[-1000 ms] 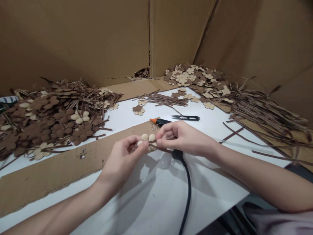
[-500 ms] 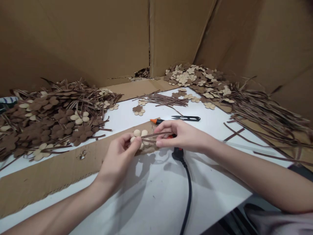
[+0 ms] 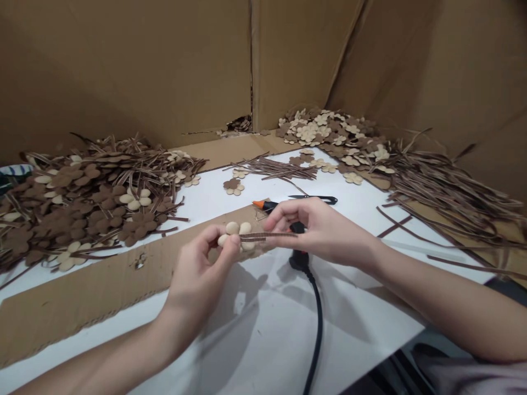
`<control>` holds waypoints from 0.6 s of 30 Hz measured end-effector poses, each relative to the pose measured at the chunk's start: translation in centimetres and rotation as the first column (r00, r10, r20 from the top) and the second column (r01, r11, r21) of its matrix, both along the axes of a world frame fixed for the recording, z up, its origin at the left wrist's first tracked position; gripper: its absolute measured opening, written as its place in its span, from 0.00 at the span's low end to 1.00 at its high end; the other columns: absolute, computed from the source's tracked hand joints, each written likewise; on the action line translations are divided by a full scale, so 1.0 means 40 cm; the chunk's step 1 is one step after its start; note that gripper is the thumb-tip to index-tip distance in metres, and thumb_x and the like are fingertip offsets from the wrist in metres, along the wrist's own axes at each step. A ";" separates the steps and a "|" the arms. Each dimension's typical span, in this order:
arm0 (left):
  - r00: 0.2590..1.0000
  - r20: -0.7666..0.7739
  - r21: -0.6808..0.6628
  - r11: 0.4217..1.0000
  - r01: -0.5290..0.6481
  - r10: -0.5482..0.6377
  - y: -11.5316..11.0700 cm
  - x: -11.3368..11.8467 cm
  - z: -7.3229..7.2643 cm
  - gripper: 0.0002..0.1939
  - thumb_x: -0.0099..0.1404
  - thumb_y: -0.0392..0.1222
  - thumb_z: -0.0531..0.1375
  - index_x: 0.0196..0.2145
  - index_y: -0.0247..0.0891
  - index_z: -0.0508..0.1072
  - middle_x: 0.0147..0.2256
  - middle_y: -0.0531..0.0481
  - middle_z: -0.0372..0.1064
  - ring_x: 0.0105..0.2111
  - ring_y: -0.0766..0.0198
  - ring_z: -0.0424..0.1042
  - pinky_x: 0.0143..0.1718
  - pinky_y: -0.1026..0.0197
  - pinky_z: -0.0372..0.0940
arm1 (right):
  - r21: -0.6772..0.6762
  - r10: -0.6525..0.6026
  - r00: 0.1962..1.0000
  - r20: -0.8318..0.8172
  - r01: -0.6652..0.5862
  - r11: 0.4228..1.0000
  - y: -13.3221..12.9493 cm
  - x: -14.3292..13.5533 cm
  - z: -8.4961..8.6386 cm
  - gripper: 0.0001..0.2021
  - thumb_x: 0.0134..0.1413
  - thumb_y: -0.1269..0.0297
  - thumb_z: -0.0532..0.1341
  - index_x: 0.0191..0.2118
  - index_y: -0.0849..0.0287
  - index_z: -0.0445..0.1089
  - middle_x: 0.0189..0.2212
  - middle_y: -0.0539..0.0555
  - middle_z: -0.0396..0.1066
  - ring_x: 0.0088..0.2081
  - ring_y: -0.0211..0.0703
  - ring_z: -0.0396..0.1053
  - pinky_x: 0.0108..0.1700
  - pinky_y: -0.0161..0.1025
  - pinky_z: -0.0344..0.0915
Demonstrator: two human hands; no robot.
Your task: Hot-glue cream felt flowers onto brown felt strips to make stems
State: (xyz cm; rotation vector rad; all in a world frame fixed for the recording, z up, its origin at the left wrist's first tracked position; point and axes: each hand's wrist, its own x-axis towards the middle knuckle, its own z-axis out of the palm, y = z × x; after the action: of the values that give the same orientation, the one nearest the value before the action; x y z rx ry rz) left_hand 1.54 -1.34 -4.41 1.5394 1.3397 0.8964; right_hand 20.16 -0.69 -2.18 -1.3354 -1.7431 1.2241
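I can't make out any lettering, number, brand or sign from where I'm standing, not on the thread snips or the cardboard walls.

above the right end of the cardboard strip, the left hand pinches a cream flower and a brown strap that reaches the right hand; whether that hand grips it is unclear. an orange-tipped tool lies at the strip's right end, snips and loose straps beyond it, a flower heap beyond its left part.
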 end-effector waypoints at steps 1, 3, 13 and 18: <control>1.000 -0.006 0.006 1.000 0.003 -0.003 -0.001 -0.001 0.000 0.11 0.59 0.47 0.56 0.29 0.35 0.68 0.26 0.53 0.64 0.29 0.65 0.63 0.30 0.65 0.57 | -0.002 0.008 1.000 -0.018 -0.008 1.000 0.001 0.000 0.000 0.05 0.46 0.65 0.63 0.29 0.62 0.70 0.22 0.49 0.68 0.26 0.35 0.66 0.28 0.32 0.61; 1.000 -0.016 0.006 1.000 0.008 -0.008 -0.001 -0.003 0.002 0.11 0.59 0.47 0.56 0.29 0.36 0.67 0.26 0.53 0.63 0.29 0.65 0.62 0.31 0.65 0.57 | 0.001 0.019 0.999 -0.037 -0.019 1.000 0.001 0.003 0.000 0.05 0.47 0.66 0.62 0.29 0.62 0.70 0.22 0.49 0.68 0.27 0.35 0.66 0.29 0.32 0.61; 0.999 -0.036 -0.008 1.000 -0.002 0.001 0.000 -0.003 -0.001 0.12 0.60 0.47 0.54 0.26 0.36 0.62 0.23 0.56 0.56 0.26 0.68 0.56 0.27 0.67 0.53 | 0.075 0.152 0.988 0.036 -0.155 0.985 -0.015 0.011 0.014 0.10 0.45 0.66 0.64 0.36 0.59 0.69 0.32 0.50 0.72 0.34 0.38 0.68 0.35 0.33 0.63; 0.998 -0.066 0.009 1.000 0.015 -0.014 -0.006 0.000 -0.001 0.12 0.60 0.47 0.54 0.25 0.36 0.64 0.23 0.55 0.59 0.25 0.68 0.58 0.26 0.66 0.54 | -0.012 0.067 0.998 0.014 -0.067 0.998 -0.009 0.005 0.011 0.05 0.50 0.66 0.59 0.27 0.62 0.69 0.24 0.50 0.71 0.27 0.36 0.66 0.30 0.33 0.61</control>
State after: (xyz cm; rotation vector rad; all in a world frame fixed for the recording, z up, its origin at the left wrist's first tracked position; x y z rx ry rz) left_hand 1.52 -1.56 -4.46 1.5964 1.3707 0.8504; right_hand 20.37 -1.05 -1.75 -1.3046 -1.8067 1.2658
